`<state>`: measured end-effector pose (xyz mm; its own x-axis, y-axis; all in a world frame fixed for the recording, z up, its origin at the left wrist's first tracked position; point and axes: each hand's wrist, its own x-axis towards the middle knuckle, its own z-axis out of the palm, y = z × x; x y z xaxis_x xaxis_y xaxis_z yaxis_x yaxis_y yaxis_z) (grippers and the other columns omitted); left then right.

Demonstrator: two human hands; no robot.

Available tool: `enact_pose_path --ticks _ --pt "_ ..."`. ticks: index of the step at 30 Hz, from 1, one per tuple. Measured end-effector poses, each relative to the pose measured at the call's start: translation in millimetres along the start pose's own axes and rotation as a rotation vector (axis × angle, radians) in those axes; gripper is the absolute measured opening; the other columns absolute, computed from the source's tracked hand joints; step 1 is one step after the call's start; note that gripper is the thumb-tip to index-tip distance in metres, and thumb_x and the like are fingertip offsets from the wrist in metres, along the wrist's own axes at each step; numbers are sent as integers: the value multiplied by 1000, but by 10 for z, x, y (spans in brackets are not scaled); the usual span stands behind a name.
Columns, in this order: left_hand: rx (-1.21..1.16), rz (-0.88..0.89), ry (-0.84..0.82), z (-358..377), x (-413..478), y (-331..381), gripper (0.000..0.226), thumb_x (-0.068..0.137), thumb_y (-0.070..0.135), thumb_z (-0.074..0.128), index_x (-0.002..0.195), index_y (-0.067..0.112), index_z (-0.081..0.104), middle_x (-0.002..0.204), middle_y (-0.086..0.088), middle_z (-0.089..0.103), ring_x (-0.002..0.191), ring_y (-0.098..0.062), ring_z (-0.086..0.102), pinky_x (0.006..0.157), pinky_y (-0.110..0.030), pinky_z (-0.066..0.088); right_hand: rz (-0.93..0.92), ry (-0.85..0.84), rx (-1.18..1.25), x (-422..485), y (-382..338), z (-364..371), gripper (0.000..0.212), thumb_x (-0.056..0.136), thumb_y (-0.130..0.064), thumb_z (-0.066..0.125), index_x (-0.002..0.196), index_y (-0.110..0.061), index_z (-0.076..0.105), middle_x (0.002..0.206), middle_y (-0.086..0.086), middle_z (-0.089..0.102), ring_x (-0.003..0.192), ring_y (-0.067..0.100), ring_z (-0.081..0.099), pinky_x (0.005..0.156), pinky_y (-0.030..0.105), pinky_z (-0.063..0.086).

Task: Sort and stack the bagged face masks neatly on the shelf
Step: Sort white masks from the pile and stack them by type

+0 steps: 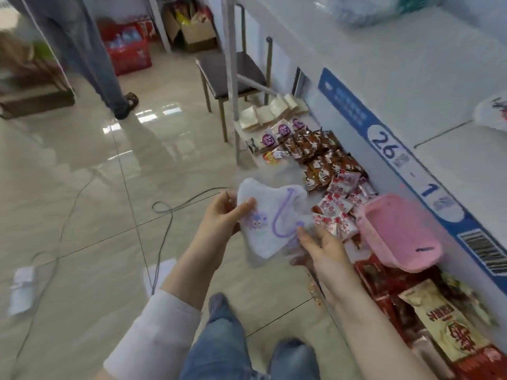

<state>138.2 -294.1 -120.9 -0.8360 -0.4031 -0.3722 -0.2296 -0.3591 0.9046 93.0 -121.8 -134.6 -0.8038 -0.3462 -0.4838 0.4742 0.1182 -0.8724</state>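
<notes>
I hold a bagged face mask (270, 215) in front of me, over the floor beside the shelving. The mask is white with a purple ear loop and a purple cartoon print, inside a clear bag. My left hand (222, 212) grips its left edge, thumb on top. My right hand (321, 242) holds the lower right corner from beneath, thumb on the bag. The white upper shelf (397, 78) runs along the right, with more bagged items (365, 9) blurred at its far end and another white bagged item (493, 111) at the right edge.
A pink plastic basket (397, 231) sits by the shelf's blue label strip (389, 149). Snack packets (329, 165) fill the low shelf underneath. A chair (233, 75), a person's legs (90, 56), red packs (129, 48), and cables (162, 229) are on the tiled floor.
</notes>
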Motion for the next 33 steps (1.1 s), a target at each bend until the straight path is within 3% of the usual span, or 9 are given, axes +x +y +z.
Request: enact_pose_path --ticks 4,10,14,16,29,33 --pt "-7 -147 81 -915 279 -121 12 87 8 63 82 10 51 76 -3 64 64 -9 65 60 -19 52 124 -43 -82 406 283 790 13 91 -16 55 79 -12 58 71 5 61 62 15 62 48 22 49" --pt "-75 -302 176 -1708 518 -232 18 88 6 60 74 12 50 76 -4 63 70 -15 62 62 -21 51 213 -78 -196 794 454 1551 20 92 -13 55 73 -6 56 66 8 58 59 18 56 46 20 48" --pt "-147 -358 236 -2109 826 -232 5 90 7 58 91 3 55 85 -8 63 74 -16 63 68 -22 52 255 -124 -285 1195 391 1960 22 92 -15 55 73 -5 57 67 9 59 59 19 56 50 23 51" --pt "-183 -368 268 -2264 1092 -156 12 90 7 58 100 2 55 87 -9 63 73 -15 63 68 -22 52 245 -147 -316 1494 297 2157 18 92 -16 56 77 -6 58 70 9 62 61 20 58 55 27 51" --pt "-155 -194 276 -2806 3298 1378 9 89 8 61 89 5 52 83 -10 62 69 -16 65 62 -20 55 30 -210 -269 3573 -1138 3211 16 91 -17 57 76 -12 59 65 0 61 57 12 61 50 21 52" --pt "-106 -91 172 -2769 3898 1936 8 87 7 60 84 6 52 82 -11 62 68 -15 65 65 -22 56 -87 -138 -239 3990 -1655 3344 15 90 -18 57 76 -16 60 63 -4 64 54 5 64 49 21 52"
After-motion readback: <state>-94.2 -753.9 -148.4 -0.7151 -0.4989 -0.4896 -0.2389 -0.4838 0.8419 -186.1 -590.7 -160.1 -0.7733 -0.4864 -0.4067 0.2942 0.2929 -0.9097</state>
